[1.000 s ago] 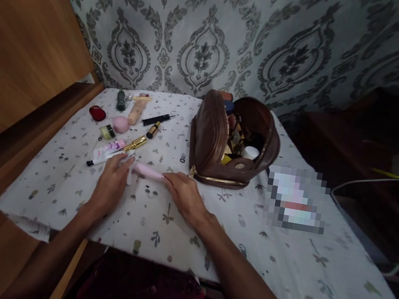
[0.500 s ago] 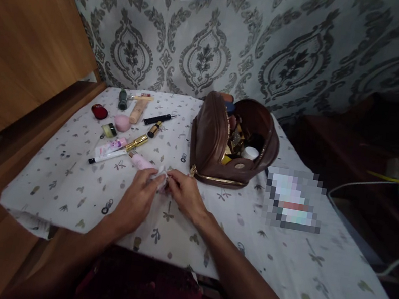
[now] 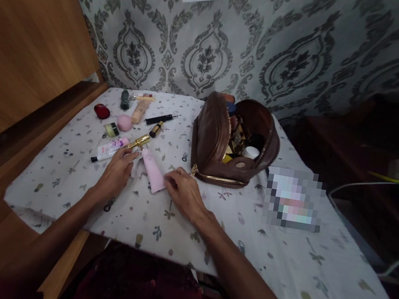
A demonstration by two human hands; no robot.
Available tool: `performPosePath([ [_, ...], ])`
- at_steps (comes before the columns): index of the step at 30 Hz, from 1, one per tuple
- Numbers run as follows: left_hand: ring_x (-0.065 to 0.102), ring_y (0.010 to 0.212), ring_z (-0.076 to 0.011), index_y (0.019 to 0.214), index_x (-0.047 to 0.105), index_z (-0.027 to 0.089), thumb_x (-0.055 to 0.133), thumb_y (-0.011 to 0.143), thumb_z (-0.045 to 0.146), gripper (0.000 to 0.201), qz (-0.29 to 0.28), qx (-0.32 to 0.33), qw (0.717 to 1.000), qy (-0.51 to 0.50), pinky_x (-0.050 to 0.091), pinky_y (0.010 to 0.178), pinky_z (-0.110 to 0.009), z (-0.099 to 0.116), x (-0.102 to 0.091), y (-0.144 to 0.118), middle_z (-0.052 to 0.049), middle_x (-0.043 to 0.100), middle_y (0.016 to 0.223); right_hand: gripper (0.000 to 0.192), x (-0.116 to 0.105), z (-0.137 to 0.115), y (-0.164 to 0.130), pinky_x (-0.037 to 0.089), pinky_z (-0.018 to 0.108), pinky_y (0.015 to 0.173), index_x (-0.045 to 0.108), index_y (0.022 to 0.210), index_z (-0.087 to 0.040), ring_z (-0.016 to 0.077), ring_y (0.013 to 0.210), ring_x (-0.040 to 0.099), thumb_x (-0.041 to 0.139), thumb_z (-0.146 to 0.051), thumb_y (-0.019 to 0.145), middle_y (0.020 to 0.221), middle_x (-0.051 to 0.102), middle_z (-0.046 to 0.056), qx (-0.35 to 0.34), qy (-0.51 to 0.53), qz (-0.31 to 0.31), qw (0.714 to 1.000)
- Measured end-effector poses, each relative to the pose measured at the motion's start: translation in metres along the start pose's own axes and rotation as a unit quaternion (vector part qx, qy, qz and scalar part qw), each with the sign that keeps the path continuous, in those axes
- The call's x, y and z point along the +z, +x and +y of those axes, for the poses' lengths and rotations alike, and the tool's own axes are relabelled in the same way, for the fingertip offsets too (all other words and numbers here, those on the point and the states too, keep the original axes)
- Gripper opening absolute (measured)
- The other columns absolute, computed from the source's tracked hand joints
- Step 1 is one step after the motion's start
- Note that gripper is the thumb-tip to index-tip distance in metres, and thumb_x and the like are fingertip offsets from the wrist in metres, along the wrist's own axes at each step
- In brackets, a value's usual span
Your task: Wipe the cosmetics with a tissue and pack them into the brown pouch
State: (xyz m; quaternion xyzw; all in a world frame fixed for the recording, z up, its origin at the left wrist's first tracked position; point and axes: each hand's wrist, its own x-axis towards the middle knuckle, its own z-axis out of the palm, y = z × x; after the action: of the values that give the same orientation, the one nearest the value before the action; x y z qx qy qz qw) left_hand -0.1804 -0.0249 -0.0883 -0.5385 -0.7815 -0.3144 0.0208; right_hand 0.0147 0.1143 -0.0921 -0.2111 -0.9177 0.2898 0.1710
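- left hand (image 3: 115,175): flat on table (image 3: 279,265), grip spread, fingertips at cap end of pink tube (image 3: 152,171)
- pink tube: lying on the cloth between both hands
- right hand (image 3: 184,194): grip loose, fingertips touching tube's crimped end
- brown pouch (image 3: 212,141): unzipped, just behind

Left hand (image 3: 115,175): palm down, fingers loosely curled, forearm stretched forward.
Right hand (image 3: 185,193): palm down, fingertips (image 3: 168,179) pinched leftward, forearm angled inward.
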Motion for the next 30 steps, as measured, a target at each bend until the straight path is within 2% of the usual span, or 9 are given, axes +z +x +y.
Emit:
performPosePath([
  [5,0.055,0.113,-0.0225,0.127,0.060,0.019,0.041,0.093,0.014,0.039,-0.026,0.023,0.999,-0.015,0.048,0.102,-0.043,0.024,0.006,-0.008,-0.009,0.055,0.118,0.018,0.006,-0.003,-0.002,0.046,0.027,0.075,0.071,0.104,-0.018,0.0174,0.081,0.063,0.060,-0.015,0.089,0.091,0.069,0.006,-0.035,0.048,-0.014,0.998],
  [11,0.055,0.113,-0.0217,0.126,0.060,0.023,0.040,0.098,0.021,0.035,-0.038,0.041,0.997,-0.045,0.048,0.100,-0.041,0.046,-0.001,-0.026,-0.009,0.055,0.119,0.023,0.008,-0.012,-0.007,0.050,0.029,0.080,0.071,0.104,-0.017,0.0177,0.087,0.066,0.055,-0.012,0.089,0.099,0.073,0.007,-0.102,0.161,-0.046,0.981],
  [14,0.055,0.114,-0.0235,0.134,0.054,0.023,0.048,0.097,0.028,0.037,-0.056,0.032,0.997,-0.033,0.050,0.098,-0.041,0.044,-0.001,-0.034,-0.010,0.055,0.122,0.023,0.007,-0.013,-0.006,0.051,0.027,0.078,0.071,0.105,-0.019,0.0166,0.084,0.066,0.054,-0.014,0.090,0.097,0.074,0.005,-0.081,0.197,-0.043,0.976],
  [17,0.055,0.113,-0.0271,0.140,0.047,0.022,0.055,0.093,0.033,0.048,-0.080,0.010,0.997,0.005,0.052,0.093,-0.043,0.041,0.001,-0.037,-0.010,0.057,0.120,0.026,0.002,-0.010,0.005,0.052,0.031,0.081,0.070,0.109,-0.017,0.0188,0.088,0.066,0.051,-0.014,0.091,0.101,0.072,0.007,-0.044,0.157,0.017,0.986],
  [20,0.056,0.116,-0.0293,0.142,0.043,0.022,0.057,0.092,0.033,0.053,-0.091,-0.028,0.996,0.003,0.050,0.095,-0.046,0.041,0.002,-0.032,-0.011,0.058,0.124,0.042,-0.004,-0.005,0.029,0.051,0.039,0.094,0.059,0.130,-0.012,0.0243,0.108,0.063,0.045,-0.008,0.091,0.128,0.060,0.017,-0.024,0.064,0.054,0.996],
  [22,0.057,0.116,-0.0290,0.143,0.041,0.021,0.058,0.090,0.031,0.056,-0.099,-0.059,0.993,-0.035,0.048,0.097,-0.045,0.040,0.000,-0.027,-0.011,0.060,0.126,0.055,-0.006,0.000,0.047,0.046,0.043,0.104,0.048,0.142,-0.012,0.0274,0.123,0.056,0.043,-0.003,0.088,0.148,0.044,0.021,-0.010,0.016,0.028,0.999],
  [24,0.061,0.108,-0.0275,0.140,0.043,0.020,0.059,0.088,0.031,0.056,-0.114,-0.090,0.986,-0.082,0.049,0.094,-0.043,0.037,-0.003,-0.022,-0.009,0.064,0.119,0.063,-0.005,0.005,0.062,0.040,0.046,0.111,0.045,0.145,-0.011,0.0288,0.134,0.047,0.041,0.003,0.084,0.155,0.036,0.021,-0.001,-0.015,-0.014,1.000],
  [27,0.063,0.096,-0.0255,0.134,0.050,0.020,0.060,0.083,0.030,0.052,-0.133,-0.112,0.974,-0.146,0.051,0.087,-0.040,0.025,-0.005,-0.016,-0.005,0.068,0.105,0.065,0.001,0.012,0.077,0.033,0.046,0.116,0.048,0.142,-0.013,0.0263,0.140,0.040,0.041,0.006,0.081,0.151,0.043,0.018,-0.025,-0.032,-0.050,0.998],
  [30,0.062,0.098,-0.0255,0.122,0.057,0.018,0.061,0.080,0.033,0.045,-0.136,-0.106,0.965,-0.196,0.049,0.089,-0.039,0.011,-0.007,-0.016,-0.005,0.068,0.106,0.063,0.006,0.015,0.082,0.032,0.045,0.117,0.048,0.139,-0.014,0.0252,0.143,0.037,0.046,0.003,0.078,0.152,0.042,0.016,-0.068,-0.017,-0.051,0.996],
])
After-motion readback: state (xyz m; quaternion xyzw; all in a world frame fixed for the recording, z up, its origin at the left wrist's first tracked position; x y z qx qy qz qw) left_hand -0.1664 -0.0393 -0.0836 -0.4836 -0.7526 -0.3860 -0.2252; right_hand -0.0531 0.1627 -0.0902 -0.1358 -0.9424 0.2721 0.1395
